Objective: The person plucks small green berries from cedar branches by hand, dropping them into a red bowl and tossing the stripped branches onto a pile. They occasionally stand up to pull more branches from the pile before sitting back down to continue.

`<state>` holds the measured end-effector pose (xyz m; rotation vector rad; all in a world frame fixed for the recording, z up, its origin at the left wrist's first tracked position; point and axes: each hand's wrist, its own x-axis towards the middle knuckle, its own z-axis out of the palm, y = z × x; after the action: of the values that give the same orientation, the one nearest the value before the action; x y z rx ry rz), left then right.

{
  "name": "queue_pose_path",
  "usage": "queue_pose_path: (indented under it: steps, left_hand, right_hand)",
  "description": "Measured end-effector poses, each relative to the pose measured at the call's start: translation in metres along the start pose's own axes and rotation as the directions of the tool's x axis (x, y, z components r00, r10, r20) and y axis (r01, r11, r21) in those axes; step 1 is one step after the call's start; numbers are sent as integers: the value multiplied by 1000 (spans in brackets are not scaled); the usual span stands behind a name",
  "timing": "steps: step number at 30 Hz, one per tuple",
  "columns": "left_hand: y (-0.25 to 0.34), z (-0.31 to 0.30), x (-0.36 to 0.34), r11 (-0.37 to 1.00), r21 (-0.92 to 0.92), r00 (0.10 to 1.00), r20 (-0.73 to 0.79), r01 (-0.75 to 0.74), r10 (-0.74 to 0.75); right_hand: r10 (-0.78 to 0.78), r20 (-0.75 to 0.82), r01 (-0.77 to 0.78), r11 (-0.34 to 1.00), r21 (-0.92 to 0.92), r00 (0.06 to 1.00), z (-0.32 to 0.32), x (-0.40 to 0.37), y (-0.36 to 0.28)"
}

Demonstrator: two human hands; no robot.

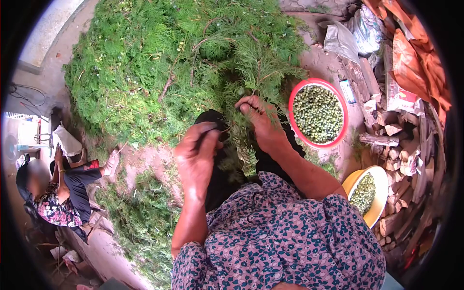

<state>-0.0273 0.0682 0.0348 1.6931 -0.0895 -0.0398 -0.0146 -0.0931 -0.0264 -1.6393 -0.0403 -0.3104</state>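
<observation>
My left hand (198,145) is closed, with a thin twig sticking out between its fingers. It appears to belong to the evergreen sprig (239,137) that hangs between my hands over my lap; parts of it are blurred. Just to the right, my right hand (261,118) has its thumb and fingers pinched together against the foliage. Whatever is inside that pinch is too small to make out. Beyond both hands spreads a big heap of cut evergreen branches (140,72), with small pale green cones among the leaves.
A red-rimmed basin (293,104) full of small green cones stands right of my hands. Nearer me sits a yellow basin (382,193) with more cones. Stacked firewood (394,169) and sacks (338,38) line the right. Another person (58,203) sits at left, near more branches (145,212).
</observation>
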Motion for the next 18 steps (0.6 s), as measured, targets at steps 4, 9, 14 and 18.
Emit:
queue_pose_path:
  steps: [4,9,14,18]
  left_hand:
    - [-33,16,4,955,265,989,102,-131,107]
    - [-38,26,0,890,432,989,70,-150,132]
    - [-45,22,-1,996,-45,994,87,72,-67]
    - [-36,17,-3,880,-361,948,192,308,-253]
  right_hand:
    - [-17,-67,19,999,29,998,5,-4,-16]
    - [-41,-114,47,997,55,993,11,-4,-14]
    - [-21,-75,21,1000,-1,997,10,-5,-15]
    - [66,48,-71,992,102,997,5,-5,-2]
